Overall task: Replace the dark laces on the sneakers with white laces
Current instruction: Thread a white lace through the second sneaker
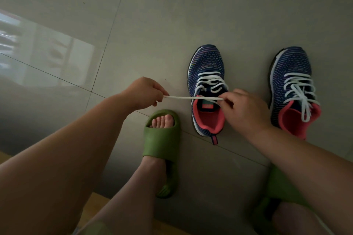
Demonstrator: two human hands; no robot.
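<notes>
The left hand (145, 93) pinches the free end of a flat white cotton lace (191, 98) between thumb and fingertips, drawing it out taut toward nine o'clock. The right hand (242, 108) pinches the same lace where it leaves the top eyelets, fingers curled round it just above the tongue. Between the two hands the lace runs nearly level, clear of the floor.

To do this step well, I judge the right hand should pin the crossing at the eyelets while the left takes up slack evenly, so the lower rows tighten without puckering the knit; the other end should be matched in length before tying.

The lace belongs to a navy knit sneaker with multicoloured flecks, white sole edge and coral lining (207, 89), standing on the grey tiled floor (133, 34) toe toward twelve o'clock, at about two o'clock from the left hand. White crossings already fill its eyelet rows, still loose. At three o'clock from it stands the matching second sneaker (294, 86), also laced in white, its ends lying untied across the opening. No dark laces are visible.

Nearer, at six o'clock, a foot in a green foam slide (162, 139) rests beside the first sneaker.
</notes>
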